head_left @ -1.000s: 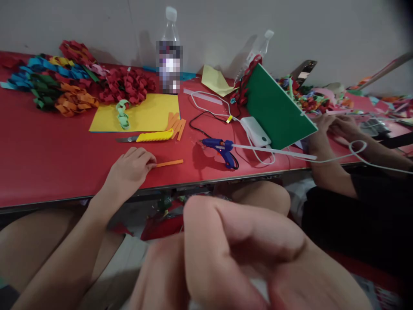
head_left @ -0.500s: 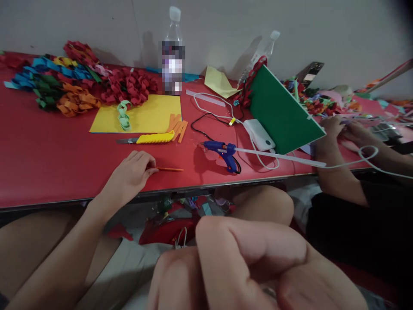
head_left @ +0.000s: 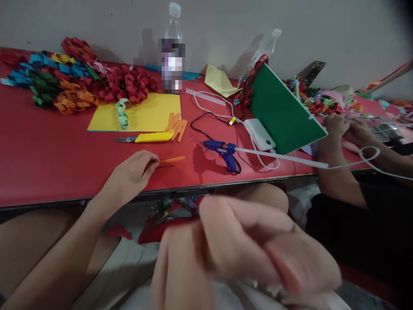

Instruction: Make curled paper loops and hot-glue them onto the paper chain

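Observation:
My left hand (head_left: 134,172) is over the red table near its front edge, thumb and fingers pinching one end of a thin orange paper strip (head_left: 172,159). The strip points right, slightly raised off the surface. Large and close to the camera, my right hand (head_left: 245,245) is blurred, its fingers curled in; anything inside them is hidden. A yellow utility knife (head_left: 154,136) lies beyond my left hand. More orange paper strips (head_left: 177,125) rest partly on a yellow sheet (head_left: 145,116). Right of the held strip is a blue glue gun (head_left: 222,150) with a long glue stick in its back.
Piled paper chains (head_left: 125,84) lie at the back left, with a plastic bottle (head_left: 174,64) beside them. A green board (head_left: 284,112) leans behind a white power bank (head_left: 260,134) and its cable. At the right, another person's hands (head_left: 345,129) work over the table.
My left hand has tilted the orange strip up, so its free end sits higher and its flat side shows. My right hand has shifted, its near side moving left, still curled.

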Available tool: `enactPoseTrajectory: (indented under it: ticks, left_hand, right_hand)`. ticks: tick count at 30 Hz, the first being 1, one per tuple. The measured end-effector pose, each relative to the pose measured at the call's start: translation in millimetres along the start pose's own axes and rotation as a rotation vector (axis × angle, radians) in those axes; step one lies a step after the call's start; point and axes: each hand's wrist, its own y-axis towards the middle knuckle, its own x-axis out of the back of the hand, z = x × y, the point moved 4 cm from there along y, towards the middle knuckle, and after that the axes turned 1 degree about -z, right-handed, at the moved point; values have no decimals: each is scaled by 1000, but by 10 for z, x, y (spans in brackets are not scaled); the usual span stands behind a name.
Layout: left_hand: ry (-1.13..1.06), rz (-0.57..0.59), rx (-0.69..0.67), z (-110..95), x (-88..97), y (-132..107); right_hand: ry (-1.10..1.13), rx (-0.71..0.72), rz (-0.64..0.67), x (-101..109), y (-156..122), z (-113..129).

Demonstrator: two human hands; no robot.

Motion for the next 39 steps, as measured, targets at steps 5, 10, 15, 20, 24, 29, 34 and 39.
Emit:
enactPoseTrajectory:
  ticks: [5,10,15,20,24,29,34,39]
  left_hand:
    - [-169,-64,11,-176,97,19]
    - [-296,-169,-32,-273,138,-1]
    - [-500,-176,26,-273,119,-17]
    - [-446,-209,57,-162,182,-30]
    - [-485,-196,189,-37,154,-28]
    - [-740,-261,377,53,99,-30]
    - [-860,-375,443,109,214,-52]
    - [-840,-469,468,172,308,-102]
  right_hand:
    - [-800,-31,-327,358,138,-639]
    - [-1247,-13,-249,484,228,-1184]
    - [-857,-73,-312,535,209,-1205]
    - [-757,-247,-290,599,164,-1173]
    - [-744,-276,-414,667,104,-1182]
    - [-670,-254,-512,693,79,-1199]
    - [-501,-262,-402,643,99,-1231]
    - [-336,-337,-500,644,74,-1275]
